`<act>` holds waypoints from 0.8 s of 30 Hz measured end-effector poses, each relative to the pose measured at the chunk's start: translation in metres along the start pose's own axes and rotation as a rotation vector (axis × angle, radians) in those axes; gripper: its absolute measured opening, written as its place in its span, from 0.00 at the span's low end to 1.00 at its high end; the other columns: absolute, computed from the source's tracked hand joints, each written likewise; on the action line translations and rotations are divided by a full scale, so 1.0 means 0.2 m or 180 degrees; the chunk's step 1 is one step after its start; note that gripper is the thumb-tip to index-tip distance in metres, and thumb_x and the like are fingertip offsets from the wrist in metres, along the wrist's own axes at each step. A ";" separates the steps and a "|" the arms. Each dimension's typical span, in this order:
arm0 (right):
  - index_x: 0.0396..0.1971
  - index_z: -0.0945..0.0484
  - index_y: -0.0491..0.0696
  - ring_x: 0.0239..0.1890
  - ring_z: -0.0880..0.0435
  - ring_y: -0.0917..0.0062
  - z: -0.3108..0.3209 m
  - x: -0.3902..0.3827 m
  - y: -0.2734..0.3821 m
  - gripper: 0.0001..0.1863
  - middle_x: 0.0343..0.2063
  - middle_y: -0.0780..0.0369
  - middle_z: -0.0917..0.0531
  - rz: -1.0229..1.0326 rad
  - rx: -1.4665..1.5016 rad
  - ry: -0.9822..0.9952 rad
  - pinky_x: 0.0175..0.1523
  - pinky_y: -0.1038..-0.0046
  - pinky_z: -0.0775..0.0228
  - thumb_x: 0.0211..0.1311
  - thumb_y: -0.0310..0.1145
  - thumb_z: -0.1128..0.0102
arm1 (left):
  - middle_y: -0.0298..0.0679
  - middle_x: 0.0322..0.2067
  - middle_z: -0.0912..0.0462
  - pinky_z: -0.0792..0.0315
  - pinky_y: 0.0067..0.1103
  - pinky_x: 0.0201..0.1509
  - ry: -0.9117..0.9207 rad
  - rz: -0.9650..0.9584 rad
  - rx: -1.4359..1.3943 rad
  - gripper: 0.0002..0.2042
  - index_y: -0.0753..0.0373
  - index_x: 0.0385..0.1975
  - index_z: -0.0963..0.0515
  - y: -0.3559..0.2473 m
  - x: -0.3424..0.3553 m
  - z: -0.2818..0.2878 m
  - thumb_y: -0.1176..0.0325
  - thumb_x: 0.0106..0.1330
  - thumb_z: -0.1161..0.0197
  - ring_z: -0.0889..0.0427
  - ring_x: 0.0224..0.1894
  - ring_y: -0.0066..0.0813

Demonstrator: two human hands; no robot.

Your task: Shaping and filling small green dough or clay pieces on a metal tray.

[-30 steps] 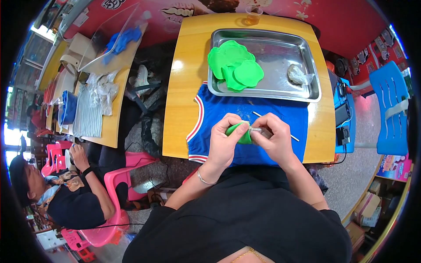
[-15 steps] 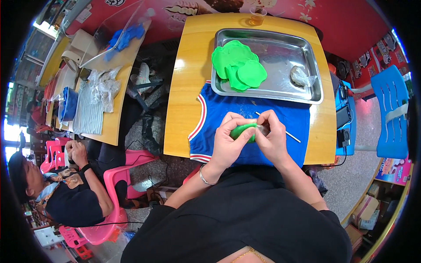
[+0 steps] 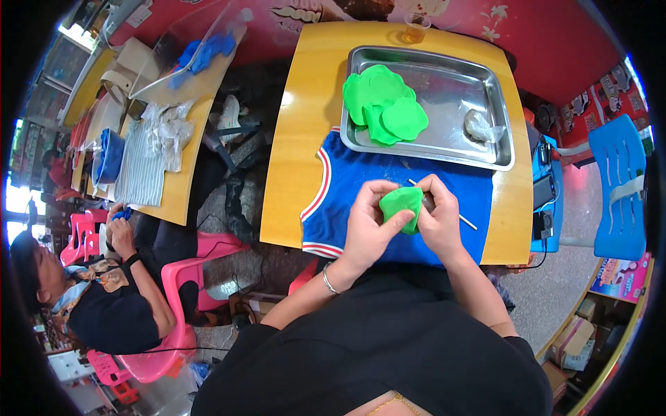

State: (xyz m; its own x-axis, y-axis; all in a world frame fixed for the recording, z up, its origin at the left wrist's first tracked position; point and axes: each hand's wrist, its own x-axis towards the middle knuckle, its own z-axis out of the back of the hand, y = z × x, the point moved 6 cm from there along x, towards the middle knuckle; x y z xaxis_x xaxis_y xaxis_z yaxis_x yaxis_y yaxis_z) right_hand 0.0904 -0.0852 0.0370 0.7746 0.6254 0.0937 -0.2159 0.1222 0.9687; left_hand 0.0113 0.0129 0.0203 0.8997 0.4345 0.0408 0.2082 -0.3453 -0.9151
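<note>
Above a blue jersey spread on the table, both hands hold a thin, soft green disc, dough-like in look. My left hand grips its left side, thumb across the front. My right hand pinches its right edge; a small greyish lump partly shows by those fingers, too hidden to name. Several similar green discs overlap in the left part of a metal tray. At the tray's right lies a greyish lump in clear plastic. A thin pale rod lies on the jersey, partly behind my right hand.
A cup of amber drink stands at the far edge of the yellow table. Right of it is a blue chair and dark devices with cables. At left, a person sits on a pink chair by another table.
The green disc has been turned up and spread, its face now showing between my hands. The co-worker's hands now hold something blue. My view has shifted slightly.
</note>
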 end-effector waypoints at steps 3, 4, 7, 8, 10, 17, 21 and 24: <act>0.30 0.29 0.41 0.25 0.29 0.83 0.00 0.00 0.04 0.05 0.25 0.65 0.26 0.0277 -0.0348 -0.0257 0.31 0.80 0.36 0.52 0.21 0.49 | 0.37 0.39 0.27 0.28 0.15 0.41 0.0013 0.0093 -0.0043 0.20 0.65 0.46 0.36 0.00 0.00 -0.01 0.73 0.56 0.34 0.25 0.40 0.20; 0.29 0.29 0.41 0.26 0.29 0.84 -0.01 0.00 0.02 0.03 0.24 0.65 0.27 -0.0076 0.0308 -0.0150 0.30 0.80 0.36 0.53 0.22 0.48 | 0.37 0.39 0.27 0.28 0.16 0.42 -0.0065 0.0211 -0.0141 0.20 0.65 0.46 0.36 0.02 0.01 0.01 0.74 0.57 0.35 0.25 0.40 0.20; 0.28 0.29 0.42 0.26 0.31 0.87 -0.03 0.01 -0.01 0.02 0.23 0.66 0.28 -0.0341 0.1027 0.0105 0.29 0.80 0.38 0.54 0.23 0.49 | 0.37 0.38 0.27 0.28 0.16 0.42 -0.0154 0.0083 -0.0215 0.19 0.65 0.46 0.36 0.01 0.01 0.04 0.75 0.57 0.36 0.25 0.40 0.20; 0.31 0.29 0.43 0.27 0.31 0.88 -0.02 0.00 -0.04 0.04 0.25 0.66 0.28 -0.0340 0.0571 0.0138 0.30 0.81 0.38 0.54 0.22 0.49 | 0.38 0.39 0.27 0.28 0.16 0.42 -0.0003 0.0081 -0.0125 0.19 0.65 0.47 0.37 0.01 0.00 0.02 0.75 0.59 0.37 0.25 0.40 0.20; 0.40 0.31 0.44 0.31 0.29 0.87 0.01 -0.01 -0.09 0.12 0.32 0.65 0.27 -0.0527 -0.0324 0.0328 0.33 0.83 0.36 0.54 0.22 0.50 | 0.39 0.39 0.26 0.28 0.16 0.42 0.0077 0.0221 -0.0167 0.18 0.65 0.47 0.37 0.03 0.00 0.01 0.75 0.59 0.38 0.25 0.41 0.20; 0.50 0.33 0.46 0.49 0.27 0.77 0.03 -0.04 0.12 0.25 0.49 0.59 0.29 0.0430 0.0935 0.0960 0.47 0.76 0.30 0.49 0.23 0.39 | 0.38 0.40 0.26 0.28 0.16 0.40 -0.0141 0.1056 -0.1083 0.12 0.63 0.47 0.36 0.10 0.02 0.09 0.71 0.66 0.46 0.24 0.39 0.21; 0.40 0.27 0.45 0.50 0.25 0.68 0.03 -0.07 0.20 0.19 0.47 0.58 0.26 0.1181 -0.0923 0.0990 0.49 0.73 0.30 0.43 0.22 0.36 | 0.33 0.37 0.26 0.28 0.17 0.35 0.0381 0.1804 -0.1357 0.10 0.58 0.45 0.34 0.13 0.00 0.06 0.62 0.69 0.49 0.24 0.38 0.19; 0.35 0.26 0.44 0.38 0.22 0.67 0.03 -0.06 0.19 0.14 0.37 0.58 0.23 0.1102 -0.0953 0.0831 0.40 0.74 0.29 0.44 0.22 0.38 | 0.33 0.36 0.27 0.27 0.19 0.40 0.0874 0.1927 -0.1314 0.10 0.60 0.42 0.32 0.12 0.00 0.08 0.65 0.66 0.44 0.26 0.39 0.19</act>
State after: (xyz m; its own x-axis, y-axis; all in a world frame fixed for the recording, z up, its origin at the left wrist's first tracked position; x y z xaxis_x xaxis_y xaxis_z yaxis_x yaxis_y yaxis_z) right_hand 0.0761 -0.0923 0.0733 0.4622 0.8347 0.2993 -0.6228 0.0653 0.7797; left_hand 0.0096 0.0173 -0.0090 0.9536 -0.1310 -0.2710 -0.2718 -0.7613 -0.5886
